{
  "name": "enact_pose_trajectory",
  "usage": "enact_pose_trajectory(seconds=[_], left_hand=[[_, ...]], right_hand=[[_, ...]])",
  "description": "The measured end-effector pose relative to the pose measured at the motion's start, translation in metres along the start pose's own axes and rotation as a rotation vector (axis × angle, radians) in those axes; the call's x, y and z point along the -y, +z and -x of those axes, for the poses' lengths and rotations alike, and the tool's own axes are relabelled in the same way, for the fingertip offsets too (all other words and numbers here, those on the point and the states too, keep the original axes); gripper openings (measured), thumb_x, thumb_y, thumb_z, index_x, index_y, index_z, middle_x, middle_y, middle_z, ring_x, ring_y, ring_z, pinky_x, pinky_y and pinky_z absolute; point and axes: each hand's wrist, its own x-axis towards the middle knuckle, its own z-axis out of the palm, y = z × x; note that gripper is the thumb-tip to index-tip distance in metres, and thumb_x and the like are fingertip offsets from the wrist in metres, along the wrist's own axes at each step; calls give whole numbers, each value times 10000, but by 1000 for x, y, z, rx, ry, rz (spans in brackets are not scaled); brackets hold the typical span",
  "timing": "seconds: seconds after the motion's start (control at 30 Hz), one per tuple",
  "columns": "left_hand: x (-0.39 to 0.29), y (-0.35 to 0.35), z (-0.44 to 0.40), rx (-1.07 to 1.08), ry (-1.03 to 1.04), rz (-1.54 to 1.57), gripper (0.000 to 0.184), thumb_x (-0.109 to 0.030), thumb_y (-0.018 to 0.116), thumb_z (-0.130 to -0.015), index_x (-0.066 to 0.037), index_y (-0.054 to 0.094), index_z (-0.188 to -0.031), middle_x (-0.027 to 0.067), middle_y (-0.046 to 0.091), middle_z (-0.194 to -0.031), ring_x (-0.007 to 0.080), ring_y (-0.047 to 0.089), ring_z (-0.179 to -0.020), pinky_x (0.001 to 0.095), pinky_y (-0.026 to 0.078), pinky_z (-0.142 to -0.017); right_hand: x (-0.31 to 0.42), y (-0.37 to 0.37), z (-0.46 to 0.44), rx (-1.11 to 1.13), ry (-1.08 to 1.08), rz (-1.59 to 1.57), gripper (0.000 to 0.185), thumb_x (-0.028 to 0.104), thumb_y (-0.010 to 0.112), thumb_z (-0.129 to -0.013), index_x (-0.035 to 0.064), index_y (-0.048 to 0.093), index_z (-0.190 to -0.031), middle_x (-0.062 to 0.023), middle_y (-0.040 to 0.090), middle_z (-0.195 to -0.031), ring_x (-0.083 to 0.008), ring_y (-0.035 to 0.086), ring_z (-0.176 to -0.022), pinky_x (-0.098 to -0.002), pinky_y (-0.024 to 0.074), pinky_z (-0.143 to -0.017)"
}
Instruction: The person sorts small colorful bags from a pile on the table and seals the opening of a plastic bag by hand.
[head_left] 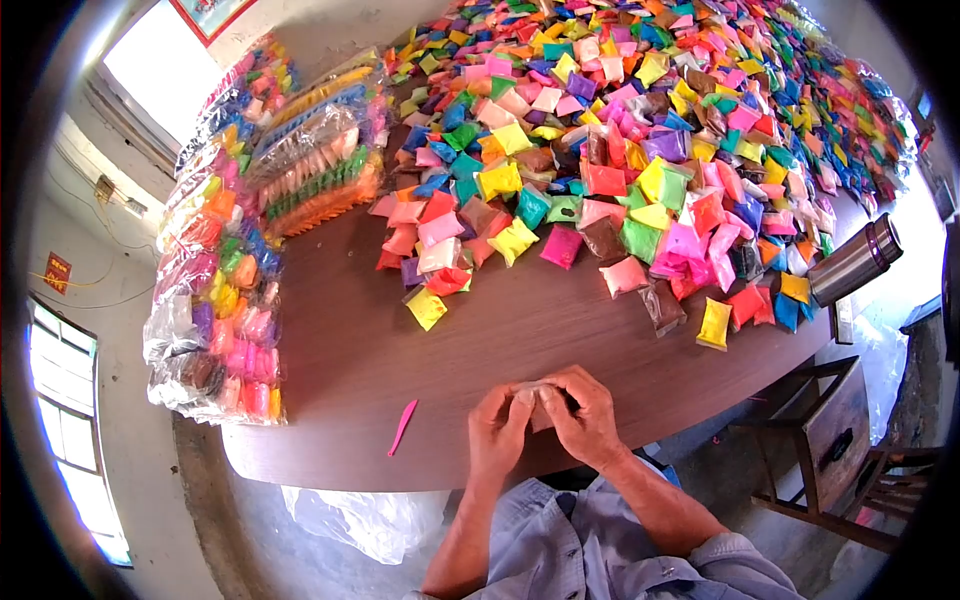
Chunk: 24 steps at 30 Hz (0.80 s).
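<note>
Both hands meet at the near edge of the brown table [350, 340]. My left hand [500, 425] is closed, with its thumb pressed against a small item. My right hand [580, 415] is closed on the same item, the two thumbs side by side. Little of the item shows between the fingers; it looks pale or brownish, and I cannot make out what it is. A pink plastic tool [402, 428] lies on the table to the left of my hands. Beyond them spreads a large heap of small colourful packets [600, 180], the closest being a yellow packet [714, 323].
Clear bags of coloured packets [225, 330] line the table's left side. A metal flask [855, 260] lies tilted at the right edge. Wooden stools [835, 430] stand on the floor at the right, and clear plastic sheeting [365, 520] hangs below the table's front edge.
</note>
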Motion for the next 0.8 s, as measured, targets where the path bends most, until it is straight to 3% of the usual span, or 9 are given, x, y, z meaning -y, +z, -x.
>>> enact_pose_trajectory(seconds=[0.2,0.33,0.5,0.6,0.73,0.8], left_hand=[[15,-5,1,-52,57,-93,161,-146,627,-1042,-16,689,-970,-62,600,-830,39,521,-779,222,429,-664],[14,-3,3,-93,-35,-40,161,-127,642,-1030,21,691,-988,-24,657,-862,48,562,-795,237,467,-680],[14,4,2,-53,-47,-24,201,-179,665,-1017,16,687,-976,1,678,-844,71,581,-762,261,475,-662],[11,9,0,-63,134,-266,251,-200,638,-1007,37,671,-930,155,670,-746,151,606,-689,349,495,-635],[9,4,2,-90,106,-324,276,-211,646,-999,44,665,-894,171,644,-709,155,604,-666,361,486,-614],[14,1,2,-120,45,-333,301,-240,658,-1003,44,684,-908,145,663,-711,136,614,-673,343,492,-615]], right_hand=[[4,3,-2,-3,-17,26,95,89,662,-965,6,704,-986,-157,688,-888,-278,684,-765,-355,542,-662],[1,3,-2,1,-26,55,97,93,665,-962,2,680,-929,-159,656,-825,-300,659,-715,-374,517,-622],[-7,3,0,-79,-29,46,157,96,644,-990,-12,639,-877,-135,588,-757,-253,549,-639,-362,454,-590],[-1,2,-2,-94,-34,48,216,123,624,-1018,-16,612,-854,-124,552,-728,-208,518,-633,-349,436,-579],[3,5,-1,-97,-13,-13,243,155,608,-1040,-12,616,-863,-108,566,-705,-147,515,-633,-336,433,-567],[1,4,3,22,124,2,261,176,594,-1049,-13,617,-869,-96,595,-684,-109,521,-640,-329,442,-558]])
